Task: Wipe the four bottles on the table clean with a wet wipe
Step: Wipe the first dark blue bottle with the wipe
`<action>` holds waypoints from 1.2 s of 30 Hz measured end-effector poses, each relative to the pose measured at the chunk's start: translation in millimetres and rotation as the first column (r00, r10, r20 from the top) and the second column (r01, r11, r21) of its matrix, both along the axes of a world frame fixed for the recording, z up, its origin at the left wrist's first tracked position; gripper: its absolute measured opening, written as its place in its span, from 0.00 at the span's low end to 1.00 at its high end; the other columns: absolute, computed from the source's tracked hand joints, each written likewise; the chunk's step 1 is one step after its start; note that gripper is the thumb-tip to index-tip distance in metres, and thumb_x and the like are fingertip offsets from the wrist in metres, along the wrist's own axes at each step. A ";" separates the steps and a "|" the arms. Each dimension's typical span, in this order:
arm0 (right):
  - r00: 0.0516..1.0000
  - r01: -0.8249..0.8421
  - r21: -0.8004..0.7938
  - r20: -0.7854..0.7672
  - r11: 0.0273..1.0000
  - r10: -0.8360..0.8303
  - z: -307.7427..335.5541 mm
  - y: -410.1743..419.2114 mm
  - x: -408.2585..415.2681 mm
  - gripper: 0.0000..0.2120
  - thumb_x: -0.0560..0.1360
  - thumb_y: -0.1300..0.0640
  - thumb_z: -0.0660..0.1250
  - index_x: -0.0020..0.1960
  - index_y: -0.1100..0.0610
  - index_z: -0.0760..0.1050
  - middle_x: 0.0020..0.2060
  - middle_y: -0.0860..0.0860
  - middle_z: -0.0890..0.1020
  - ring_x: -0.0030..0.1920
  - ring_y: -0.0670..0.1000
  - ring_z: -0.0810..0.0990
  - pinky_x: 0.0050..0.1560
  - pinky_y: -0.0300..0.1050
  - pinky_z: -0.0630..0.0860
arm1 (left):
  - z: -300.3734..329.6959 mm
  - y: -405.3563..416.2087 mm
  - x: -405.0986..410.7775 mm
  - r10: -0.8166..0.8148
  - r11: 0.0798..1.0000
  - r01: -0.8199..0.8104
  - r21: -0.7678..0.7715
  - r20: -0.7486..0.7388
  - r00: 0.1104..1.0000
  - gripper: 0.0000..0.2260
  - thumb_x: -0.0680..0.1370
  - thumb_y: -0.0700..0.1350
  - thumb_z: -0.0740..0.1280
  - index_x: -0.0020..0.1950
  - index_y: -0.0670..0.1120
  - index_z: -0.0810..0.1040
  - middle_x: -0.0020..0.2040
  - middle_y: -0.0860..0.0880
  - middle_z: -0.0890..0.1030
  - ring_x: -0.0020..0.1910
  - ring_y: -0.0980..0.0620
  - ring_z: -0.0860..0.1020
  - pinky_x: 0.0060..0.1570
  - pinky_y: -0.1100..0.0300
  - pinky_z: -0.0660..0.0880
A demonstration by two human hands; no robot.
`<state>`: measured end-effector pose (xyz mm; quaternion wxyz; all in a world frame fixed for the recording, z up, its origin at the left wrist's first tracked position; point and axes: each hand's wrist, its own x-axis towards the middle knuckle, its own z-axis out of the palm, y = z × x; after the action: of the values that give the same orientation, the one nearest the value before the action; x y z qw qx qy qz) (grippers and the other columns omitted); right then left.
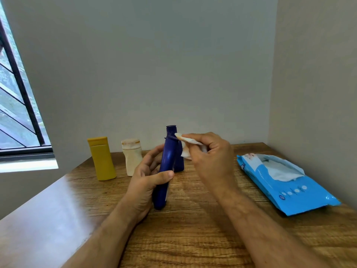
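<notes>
Wide wooden table (193, 238) fills the view, tucked into a corner, window off to the left. Over on the right lies the blue wet-wipe pack (286, 187), flap open, a sheet poking out. Along the back stand the yellow bottle (102, 159) and the cream bottle (132, 158), upright and apart, and a second dark blue bottle (179, 161) stands just behind the one in hand, mostly hidden.

Now the action: the left hand (146, 182) grips the tall dark blue bottle (166, 171) around its lower body, thumb across the front, fingers curled behind, holding it tilted with its base low, near or on the tabletop; I can't tell which. The right hand (206, 151) pinches a folded white wet wipe (186, 146) between thumb and fingertips, and the wipe's edge is right at the bottle's neck, under the cap.

This looks like the neck and cap step. To do it well, I'd say keep that left grip firm, wrap the wipe around the neck rather than dabbing one side, and turn the bottle so every face meets the wipe. Then work downward, shifting the left hand so no patch under the fingers gets missed. The cream bottle's stained cap looks like it will want extra attention.
</notes>
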<state>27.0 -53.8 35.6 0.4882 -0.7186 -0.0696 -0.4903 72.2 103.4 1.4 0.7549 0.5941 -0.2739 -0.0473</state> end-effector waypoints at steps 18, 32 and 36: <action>0.987 -0.147 -0.110 -0.084 0.983 0.138 -1.6 -3.8 1.9 0.14 0.75 0.66 0.69 0.53 0.48 0.83 0.48 0.44 0.81 0.49 0.43 0.79 0.46 0.34 0.77 | -4.2 3.8 7.9 -0.026 0.998 0.026 0.061 -0.003 1.000 0.30 0.64 0.34 0.70 0.66 0.51 0.79 0.62 0.44 0.82 0.58 0.43 0.81 0.57 0.51 0.75; 0.883 -0.187 0.694 -0.193 0.696 0.429 1.4 -17.8 12.8 0.09 0.78 0.65 0.66 0.55 0.55 0.78 0.48 0.52 0.81 0.42 0.52 0.85 0.36 0.45 0.83 | -9.3 0.4 7.8 0.075 0.985 -0.075 0.157 0.002 0.997 0.33 0.64 0.34 0.68 0.67 0.55 0.76 0.60 0.43 0.82 0.59 0.41 0.80 0.63 0.38 0.75; 0.899 -0.105 0.695 -0.239 0.711 0.366 -1.6 -22.3 16.3 0.13 0.78 0.63 0.67 0.61 0.57 0.77 0.47 0.49 0.80 0.45 0.51 0.83 0.38 0.44 0.84 | -7.5 -5.2 2.7 0.168 0.930 -0.190 0.315 0.094 0.981 0.29 0.71 0.32 0.73 0.63 0.60 0.73 0.57 0.51 0.83 0.57 0.51 0.82 0.62 0.46 0.77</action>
<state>43.4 -76.2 34.0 0.7758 -0.5578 0.1082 -0.2743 75.0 98.2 -6.1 0.6392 0.7333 -0.2317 -0.0031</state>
